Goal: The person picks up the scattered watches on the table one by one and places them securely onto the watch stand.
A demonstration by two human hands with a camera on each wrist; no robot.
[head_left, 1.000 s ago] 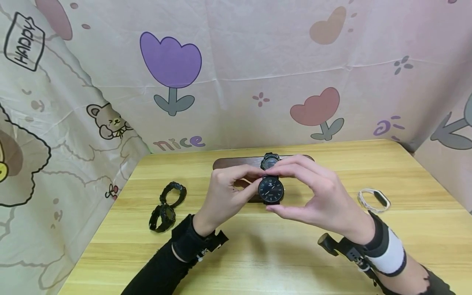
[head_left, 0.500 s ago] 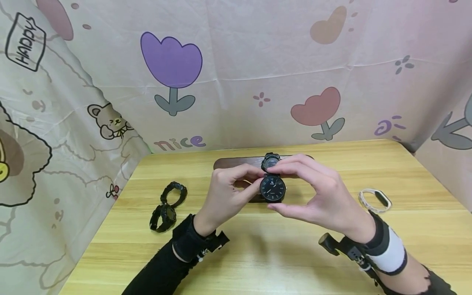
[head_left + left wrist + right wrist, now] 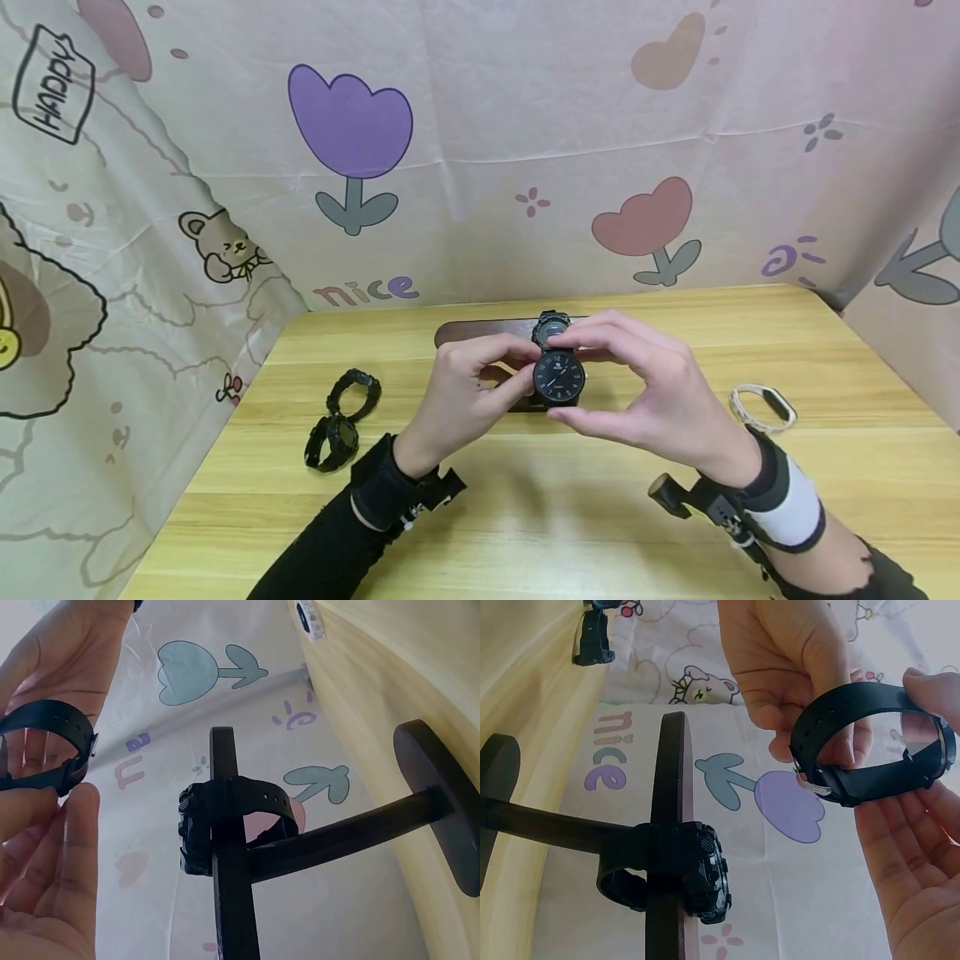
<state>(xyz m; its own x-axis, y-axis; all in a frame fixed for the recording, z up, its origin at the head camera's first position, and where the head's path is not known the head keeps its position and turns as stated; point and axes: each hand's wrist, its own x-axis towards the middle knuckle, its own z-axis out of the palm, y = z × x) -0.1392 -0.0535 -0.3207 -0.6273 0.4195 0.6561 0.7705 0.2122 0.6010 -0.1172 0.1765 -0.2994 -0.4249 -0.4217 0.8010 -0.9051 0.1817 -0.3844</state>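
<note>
A black analog wristwatch (image 3: pixel 558 377) is held between both hands, dial facing the head camera. My left hand (image 3: pixel 468 387) pinches its left side, near the strap's buckle in the right wrist view. My right hand (image 3: pixel 648 387) holds it from the right, fingers above and thumb below. In both wrist views its strap (image 3: pixel 855 701) forms a fastened loop. Just behind it, a black digital watch (image 3: pixel 196 829) hangs around the bar of a dark wooden T-shaped stand (image 3: pixel 236 915). The hands partly hide that stand in the head view.
Two black watches (image 3: pixel 332 442) sit close together on the wooden table (image 3: pixel 525 533) at left. A white fitness band (image 3: pixel 761 407) lies at right, near the right wrist. Patterned cloth (image 3: pixel 480 233) hangs behind the table and along its sides.
The analog wristwatch has shifted slightly up and to the right in the head view. Both hands keep their grip and have hardly moved. Other things stay in place.
</note>
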